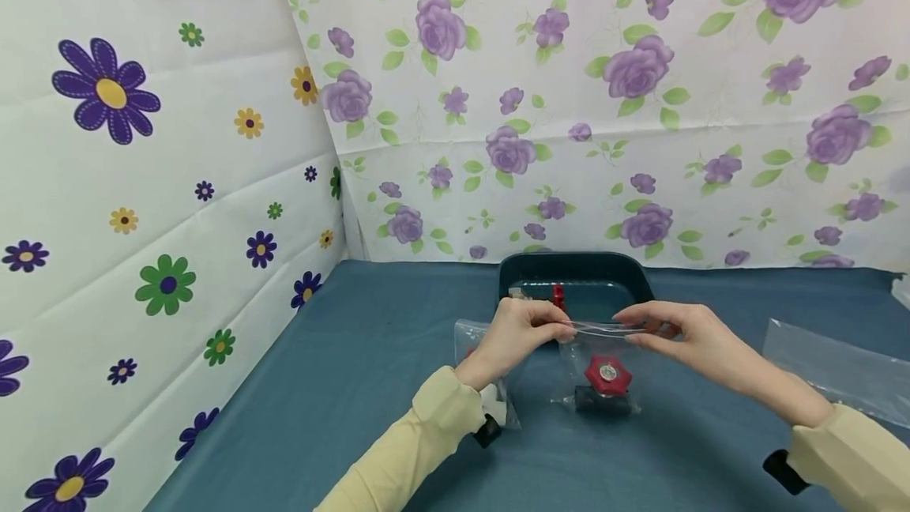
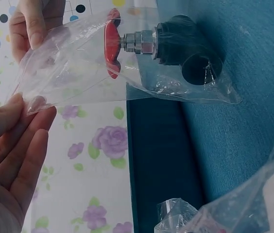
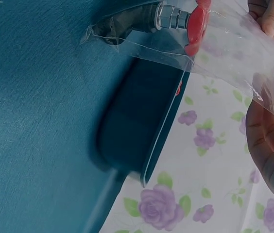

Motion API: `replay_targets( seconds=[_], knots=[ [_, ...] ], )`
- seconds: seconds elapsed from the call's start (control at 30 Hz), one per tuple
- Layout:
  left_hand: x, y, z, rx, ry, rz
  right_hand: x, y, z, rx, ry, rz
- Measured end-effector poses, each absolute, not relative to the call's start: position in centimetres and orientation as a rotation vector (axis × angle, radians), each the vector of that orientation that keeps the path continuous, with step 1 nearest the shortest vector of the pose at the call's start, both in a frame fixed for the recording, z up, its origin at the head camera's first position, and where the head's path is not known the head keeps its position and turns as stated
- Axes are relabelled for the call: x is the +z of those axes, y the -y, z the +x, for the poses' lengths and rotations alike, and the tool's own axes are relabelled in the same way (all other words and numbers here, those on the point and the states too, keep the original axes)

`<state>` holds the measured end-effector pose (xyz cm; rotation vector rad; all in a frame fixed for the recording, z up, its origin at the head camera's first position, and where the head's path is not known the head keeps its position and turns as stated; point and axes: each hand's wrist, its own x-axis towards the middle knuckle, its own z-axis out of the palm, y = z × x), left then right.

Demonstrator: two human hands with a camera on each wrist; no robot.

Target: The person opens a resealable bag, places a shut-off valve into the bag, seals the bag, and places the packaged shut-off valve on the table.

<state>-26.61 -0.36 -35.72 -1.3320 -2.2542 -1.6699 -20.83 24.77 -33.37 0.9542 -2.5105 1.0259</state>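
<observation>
A clear plastic bag (image 1: 579,358) hangs upright between both hands, its top edge stretched between them. Low inside it is a stop valve (image 2: 180,43) with a red handwheel (image 1: 608,375), a silver stem and a dark body. My left hand (image 1: 519,338) pinches the bag's top left corner between thumb and fingers. On the opposite side, my right hand (image 1: 686,334) pinches the top edge, the thumb below and the fingers above. Behind the left wrist lies a second clear bag (image 1: 467,332) with a white fitting (image 1: 492,405) in it, partly hidden by the sleeve.
At the back, against the flowered backdrop (image 1: 512,101), stands a dark teal tray (image 1: 576,259) with a red item (image 1: 558,295) and a clear wrapped piece in it. Another clear bag (image 1: 839,370) lies flat at the right. A blue cloth (image 1: 306,417) covers the table.
</observation>
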Motion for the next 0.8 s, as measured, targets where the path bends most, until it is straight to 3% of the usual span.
replay_targets(
  seconds=[0.53,0.8],
  knots=[
    [-35.2,0.2,-26.2,-1.484,2.251,-1.355,-33.0,-22.6,-21.7,1.020,2.519,1.002],
    [-32.9,0.4,-24.3,-1.513,2.205,-1.399,-33.1,-21.6,-22.2,0.936,2.470,1.071]
  ],
)
